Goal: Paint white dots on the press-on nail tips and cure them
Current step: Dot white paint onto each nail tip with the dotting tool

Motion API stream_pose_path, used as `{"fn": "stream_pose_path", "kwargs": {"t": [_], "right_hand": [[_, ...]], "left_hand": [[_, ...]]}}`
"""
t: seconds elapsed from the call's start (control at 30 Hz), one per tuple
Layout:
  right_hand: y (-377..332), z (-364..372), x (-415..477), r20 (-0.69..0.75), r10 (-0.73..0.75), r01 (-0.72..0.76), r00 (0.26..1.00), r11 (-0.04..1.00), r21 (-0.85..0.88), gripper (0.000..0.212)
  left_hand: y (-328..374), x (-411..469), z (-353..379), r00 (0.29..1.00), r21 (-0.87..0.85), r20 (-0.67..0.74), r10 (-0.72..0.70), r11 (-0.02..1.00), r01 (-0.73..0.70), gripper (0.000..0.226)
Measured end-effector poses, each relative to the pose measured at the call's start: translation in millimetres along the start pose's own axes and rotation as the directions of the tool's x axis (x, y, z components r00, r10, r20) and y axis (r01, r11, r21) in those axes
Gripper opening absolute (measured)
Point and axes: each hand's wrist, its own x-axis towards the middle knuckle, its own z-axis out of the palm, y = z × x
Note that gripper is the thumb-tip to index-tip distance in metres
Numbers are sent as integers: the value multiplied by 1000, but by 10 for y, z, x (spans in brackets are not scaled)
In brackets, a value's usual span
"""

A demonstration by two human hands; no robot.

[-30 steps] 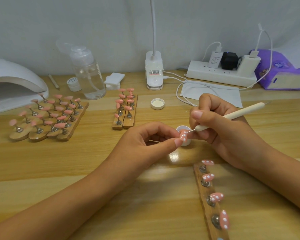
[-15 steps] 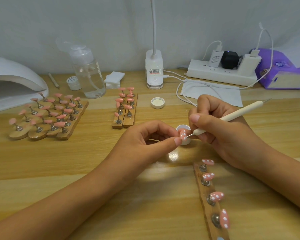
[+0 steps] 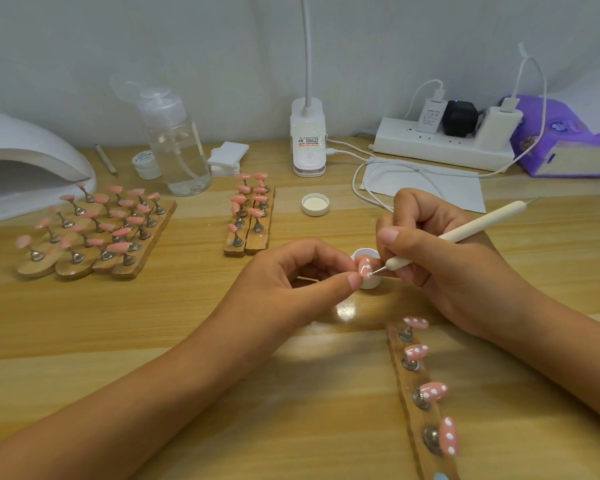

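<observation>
My left hand (image 3: 291, 278) pinches a pink nail tip (image 3: 365, 266) between thumb and forefinger, just in front of a small white paint pot (image 3: 368, 284). My right hand (image 3: 440, 258) grips a cream dotting pen (image 3: 465, 233), and its metal point touches the tip's lower part where a white dot shows. A wooden strip (image 3: 416, 386) at the lower right carries several pink tips with white dots. Plain pink tips stand on wooden holders at the left (image 3: 94, 233) and in the middle (image 3: 250, 216). The white curing lamp (image 3: 25, 168) sits at the far left.
A clear pump bottle (image 3: 175, 150), a small white jar (image 3: 146, 164) and white pads (image 3: 227, 157) stand at the back. A pot lid (image 3: 315, 204) lies near a clip lamp base (image 3: 308, 143). A power strip (image 3: 444, 147), cables and a purple tissue pack (image 3: 565, 143) fill the back right.
The pen's point has moved down the held nail tip, from its upper part to its lower part. Both hands stay almost in place.
</observation>
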Motion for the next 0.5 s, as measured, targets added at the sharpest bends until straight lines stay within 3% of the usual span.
{"fn": "stream_pose_path", "kwargs": {"t": [0.37,0.5], "right_hand": [[12,-21,6,-13,8,-8,1000,1000,-24,21],[3,-23,15,-41,63,-60,997,996,67,22]], "left_hand": [[-33,7,-10,1000,-14,-12,10,1000,-10,4],[-26,2,-16,1000,-39,-30,10,999,-11,8]]}}
